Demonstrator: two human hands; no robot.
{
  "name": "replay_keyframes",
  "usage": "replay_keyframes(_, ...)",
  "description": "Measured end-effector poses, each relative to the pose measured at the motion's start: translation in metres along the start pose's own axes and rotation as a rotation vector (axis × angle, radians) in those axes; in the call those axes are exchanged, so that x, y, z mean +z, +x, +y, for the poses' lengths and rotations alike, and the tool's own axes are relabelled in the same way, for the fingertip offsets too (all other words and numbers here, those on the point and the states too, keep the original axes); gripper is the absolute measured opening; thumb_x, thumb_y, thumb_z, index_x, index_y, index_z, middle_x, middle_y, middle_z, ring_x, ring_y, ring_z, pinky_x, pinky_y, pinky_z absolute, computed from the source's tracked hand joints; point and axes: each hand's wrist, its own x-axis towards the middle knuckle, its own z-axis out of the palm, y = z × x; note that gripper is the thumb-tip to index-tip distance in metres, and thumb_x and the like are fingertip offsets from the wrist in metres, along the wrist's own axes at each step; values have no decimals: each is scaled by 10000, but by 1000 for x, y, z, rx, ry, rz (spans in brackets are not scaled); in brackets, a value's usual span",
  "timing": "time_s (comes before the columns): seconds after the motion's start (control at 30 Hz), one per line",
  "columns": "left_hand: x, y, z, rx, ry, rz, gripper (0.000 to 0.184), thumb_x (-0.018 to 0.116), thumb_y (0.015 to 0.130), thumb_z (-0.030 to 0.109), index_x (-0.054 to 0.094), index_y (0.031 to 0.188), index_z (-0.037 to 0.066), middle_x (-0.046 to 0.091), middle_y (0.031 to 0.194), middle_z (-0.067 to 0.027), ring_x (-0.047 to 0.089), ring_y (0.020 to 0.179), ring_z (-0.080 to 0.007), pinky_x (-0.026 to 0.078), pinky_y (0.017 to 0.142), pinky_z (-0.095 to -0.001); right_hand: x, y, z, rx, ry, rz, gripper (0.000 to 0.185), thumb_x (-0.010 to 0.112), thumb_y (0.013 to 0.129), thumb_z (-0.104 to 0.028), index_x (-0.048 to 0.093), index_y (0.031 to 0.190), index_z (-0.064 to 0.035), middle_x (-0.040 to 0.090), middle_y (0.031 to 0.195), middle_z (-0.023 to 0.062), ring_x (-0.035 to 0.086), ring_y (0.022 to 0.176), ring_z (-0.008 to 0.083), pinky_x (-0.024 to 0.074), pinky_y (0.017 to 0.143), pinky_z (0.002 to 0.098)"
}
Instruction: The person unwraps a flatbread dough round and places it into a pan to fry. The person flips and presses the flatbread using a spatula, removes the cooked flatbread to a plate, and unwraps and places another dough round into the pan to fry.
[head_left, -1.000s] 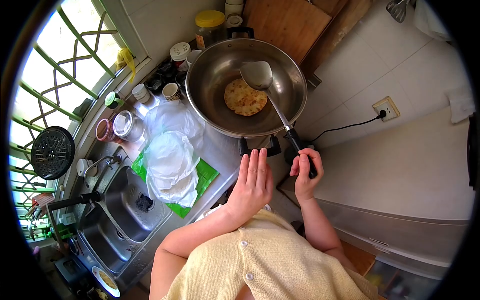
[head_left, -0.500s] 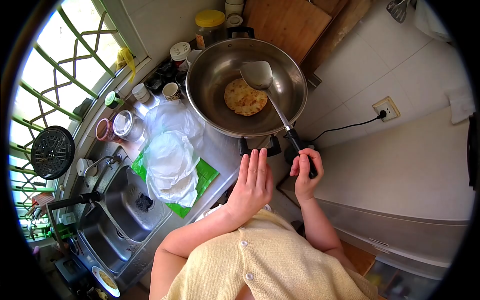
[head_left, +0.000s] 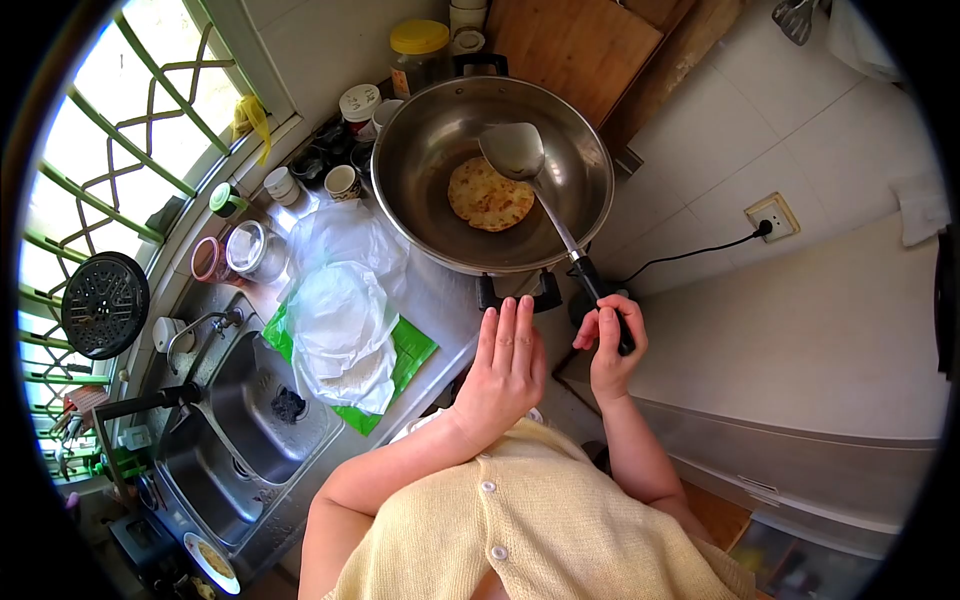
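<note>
A browned round flatbread (head_left: pixel 490 196) lies on the bottom of a wide steel wok (head_left: pixel 430 130). The metal head of a spatula (head_left: pixel 514 151) rests over the flatbread's upper right edge; whether it touches the bread I cannot tell. My right hand (head_left: pixel 614 350) is wrapped around the spatula's black handle, to the lower right of the wok. With fingers stretched out and holding nothing, my left hand (head_left: pixel 500 375) is at the wok's near black handle (head_left: pixel 519 294). Its fingertips overlap that handle in view; contact is unclear.
Left of the wok, crumpled white plastic sheets (head_left: pixel 345 320) lie on a green bag (head_left: pixel 412 350). Beyond are a double sink (head_left: pixel 270 420), jars (head_left: pixel 258 250) and a yellow-lidded jar (head_left: pixel 420 55). A wooden board (head_left: pixel 570 50) leans behind. A black cord (head_left: pixel 690 254) runs to the wall socket.
</note>
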Motion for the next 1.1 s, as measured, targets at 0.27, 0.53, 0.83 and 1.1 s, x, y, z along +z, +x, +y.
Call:
replay_keyframes(0.27,-1,0,-1,4,-6,-1,249,631,910,108,697,1072,-71,532,1437,-344,538,1341,-475,469,1110,-578,1,7,-7,-42,-16,-34,162,586,1052,-187,607,1109,-36,719,913,87,661,686,106,490,597,221)
replay_keyframes(0.53,0,-1,-3,28,-2,4,251,632,903,106,697,1070,-71,545,1423,-346,547,1332,-474,472,1108,-579,-3,13,-24,-194,-261,-92,105,691,955,-56,668,1051,-22,730,932,95,713,761,144,567,665,280)
replay_keyframes(0.83,-2,-1,-4,40,11,-8,263,627,902,107,688,1085,-71,544,1422,-355,544,1332,-487,464,1113,-589,-5,32,-73,-582,-871,-256,232,767,807,-3,685,1002,-98,694,862,54,685,697,253,562,604,337)
replay_keyframes(1.1,-2,-1,-4,39,6,4,275,631,884,110,688,1082,-73,540,1424,-359,545,1332,-484,466,1113,-588,5,40,-113,-540,-946,-368,211,756,801,13,689,970,-93,700,839,47,685,682,247,566,605,335)
